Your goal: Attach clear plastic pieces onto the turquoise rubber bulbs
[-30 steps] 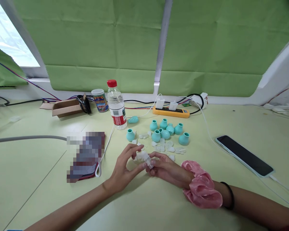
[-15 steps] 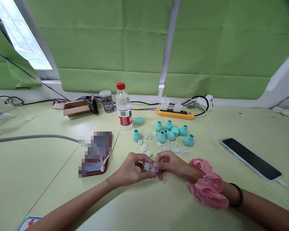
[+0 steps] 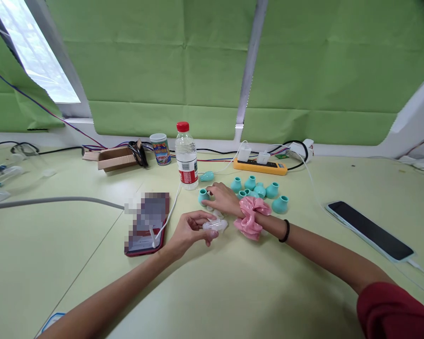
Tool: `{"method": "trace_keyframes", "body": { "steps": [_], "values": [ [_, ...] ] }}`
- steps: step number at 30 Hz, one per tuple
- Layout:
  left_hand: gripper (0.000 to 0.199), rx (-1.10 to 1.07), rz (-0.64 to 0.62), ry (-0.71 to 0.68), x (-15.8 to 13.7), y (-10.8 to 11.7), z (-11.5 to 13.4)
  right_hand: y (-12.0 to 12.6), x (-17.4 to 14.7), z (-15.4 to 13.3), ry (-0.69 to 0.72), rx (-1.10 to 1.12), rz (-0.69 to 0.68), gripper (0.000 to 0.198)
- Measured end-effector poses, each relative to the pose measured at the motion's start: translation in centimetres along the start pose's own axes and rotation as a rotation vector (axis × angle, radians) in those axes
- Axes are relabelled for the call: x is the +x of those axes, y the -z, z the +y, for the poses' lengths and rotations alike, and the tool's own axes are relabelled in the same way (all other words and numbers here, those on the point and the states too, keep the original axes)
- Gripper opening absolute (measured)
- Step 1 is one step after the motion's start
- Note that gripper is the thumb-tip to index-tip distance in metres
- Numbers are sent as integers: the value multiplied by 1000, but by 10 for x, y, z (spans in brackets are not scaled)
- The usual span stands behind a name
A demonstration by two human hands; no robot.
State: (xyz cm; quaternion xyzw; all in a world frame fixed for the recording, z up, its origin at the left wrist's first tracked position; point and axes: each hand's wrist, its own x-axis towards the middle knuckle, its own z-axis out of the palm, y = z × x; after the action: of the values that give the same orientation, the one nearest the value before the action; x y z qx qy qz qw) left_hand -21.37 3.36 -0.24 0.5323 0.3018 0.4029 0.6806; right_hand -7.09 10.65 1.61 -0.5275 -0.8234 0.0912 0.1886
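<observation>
My left hand [image 3: 192, 230] pinches a small clear plastic tube-like piece [image 3: 215, 225] between thumb and fingers, just above the table. Reaching forward past it, my right hand [image 3: 224, 198] has its thumb and fingertips on a teal squeeze bulb [image 3: 202, 197] standing with its opening up. Beyond my right wrist several more teal bulbs [image 3: 280, 204] stand or lie in a group. One teal bulb [image 3: 207, 176] lies on its side by the water bottle. Small white and clear pieces [image 3: 218, 213] are partly hidden under my right hand and forearm.
A bottle with a red cap [image 3: 187, 162], a can [image 3: 160, 149] and an open cardboard box [image 3: 116, 159] stand at the back. An orange power strip [image 3: 259, 166] lies behind the bulbs. Phones lie left [image 3: 148, 226] and right [image 3: 369, 230], with cables attached.
My right hand has let go of the clear plastic piece and moved forward and left to the teal bulb. My left hand keeps the piece, slightly higher. The view has shifted a little.
</observation>
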Motion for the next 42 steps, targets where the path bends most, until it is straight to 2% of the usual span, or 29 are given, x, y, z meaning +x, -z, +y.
{"method": "trace_keyframes", "body": {
  "steps": [3, 7, 10, 13, 16, 20, 26, 29, 35, 39, 42],
  "values": [
    [45, -33, -11, 35, 0, -1, 1, 7, -7, 0, 32, 29, 81, 21],
    [43, -52, -33, 70, -1, -2, 4, 34, -35, -2, 127, 299, 340, 22],
    [44, -33, -54, 109, -2, -3, 3, 48, -69, -2, 133, 516, 346, 23],
    [44, -34, -61, 117, -2, -4, 2, 48, -99, 1, 157, 580, 293, 30],
    [45, -41, -60, 127, -1, -5, 0, 40, -114, 6, 218, 463, 282, 34],
    [44, -41, -54, 146, 0, -4, -3, 33, -113, 10, 313, 296, 253, 29],
    [31, -32, -89, 128, -4, -8, 0, 28, -112, 7, 321, 84, 163, 16],
    [29, -6, -108, 124, -6, -13, 4, 26, -114, 5, 364, -50, 153, 9],
    [27, 38, -164, 160, -6, -15, 5, 23, -116, 4, 427, -313, 147, 6],
    [25, 55, -167, 163, -8, -18, 8, 21, -118, 4, 460, -334, 235, 8],
    [25, 90, -127, 129, -10, -21, 10, 21, -118, 2, 414, -158, 236, 7]
  ]
}}
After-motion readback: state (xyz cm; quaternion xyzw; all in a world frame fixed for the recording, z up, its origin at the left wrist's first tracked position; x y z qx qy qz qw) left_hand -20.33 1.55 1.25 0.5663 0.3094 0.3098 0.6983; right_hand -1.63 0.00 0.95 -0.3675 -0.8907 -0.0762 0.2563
